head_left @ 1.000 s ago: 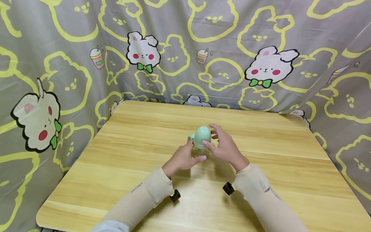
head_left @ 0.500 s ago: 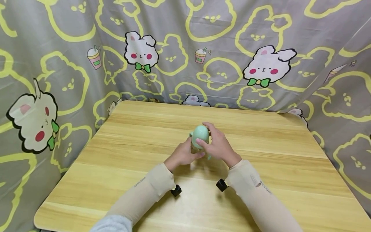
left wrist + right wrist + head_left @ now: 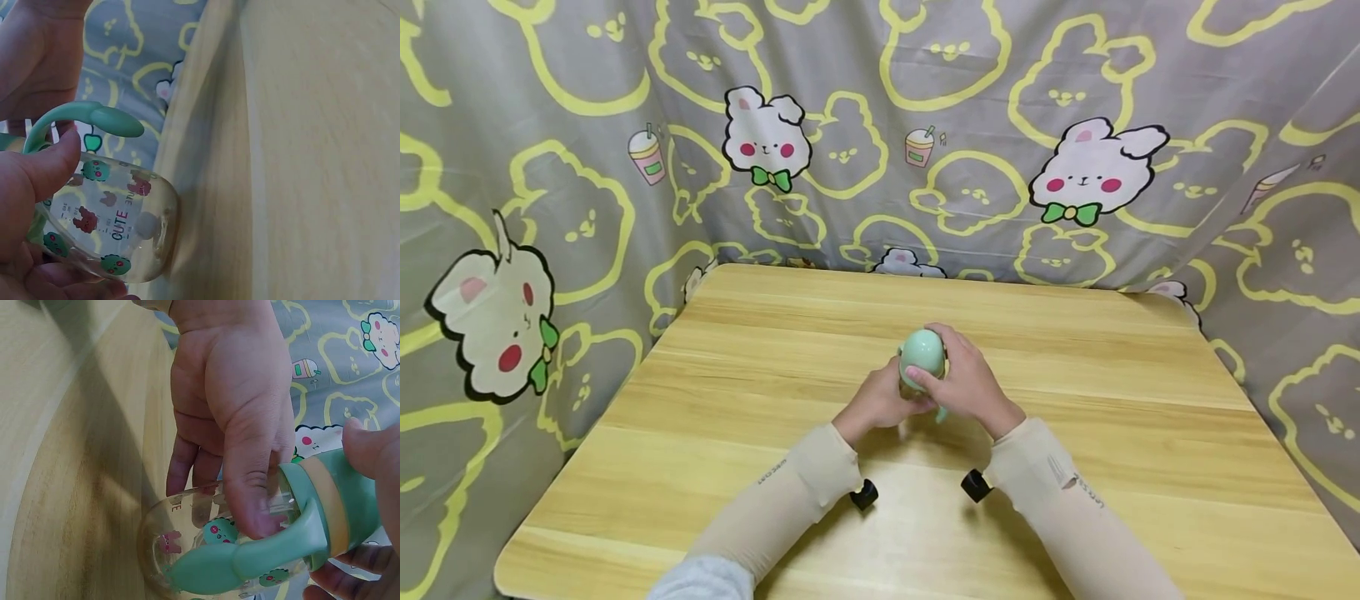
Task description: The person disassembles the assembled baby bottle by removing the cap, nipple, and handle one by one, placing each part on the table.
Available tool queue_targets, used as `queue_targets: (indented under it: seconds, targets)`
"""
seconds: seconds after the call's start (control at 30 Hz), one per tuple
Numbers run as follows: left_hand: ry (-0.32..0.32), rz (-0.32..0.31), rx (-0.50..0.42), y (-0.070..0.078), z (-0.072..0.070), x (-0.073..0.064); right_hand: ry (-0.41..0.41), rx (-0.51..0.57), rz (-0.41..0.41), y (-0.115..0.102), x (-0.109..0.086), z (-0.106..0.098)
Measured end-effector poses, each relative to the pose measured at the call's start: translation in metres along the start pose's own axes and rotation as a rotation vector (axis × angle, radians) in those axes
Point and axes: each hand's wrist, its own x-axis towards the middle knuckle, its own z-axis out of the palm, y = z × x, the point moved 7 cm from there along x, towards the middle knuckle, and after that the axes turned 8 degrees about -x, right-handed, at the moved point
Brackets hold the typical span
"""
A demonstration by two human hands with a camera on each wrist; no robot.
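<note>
A clear baby bottle (image 3: pixel 147 215) with small cartoon prints stands between both hands, over the middle of the table. It has a mint-green domed cap (image 3: pixel 922 353) and curved green side handles (image 3: pixel 275 553). My left hand (image 3: pixel 880 400) grips the bottle's body, its thumb pressing near the collar in the left wrist view. Around the cap curls my right hand (image 3: pixel 967 379), with the thumb on the near side and fingers on the far side. A cream ring (image 3: pixel 328 497) shows below the cap. Whether the bottle's base touches the table cannot be told.
The wooden table (image 3: pixel 737 333) has rounded corners and surrounds the hands. A grey curtain (image 3: pixel 850 75) with yellow cartoon outlines hangs along the back and both sides. Black wrist cameras (image 3: pixel 977 485) sit under the beige sleeves.
My right hand has moved slightly left, and its fingers have closed around the cap. A green handle now shows at the bottle's near right, while the left one is mostly hidden.
</note>
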Motion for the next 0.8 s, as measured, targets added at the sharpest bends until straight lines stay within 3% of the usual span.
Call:
queue_targets:
  seconds: [0.5, 0.8]
  targets:
    - [-0.015, 0.023, -0.016, 0.007, -0.002, -0.002, 0.057, 0.057, 0.004, 0.005, 0.001, -0.008]
    - [0.030, 0.134, -0.034, 0.014, -0.004, -0.001, 0.081, 0.140, 0.046, 0.004, -0.002, -0.018]
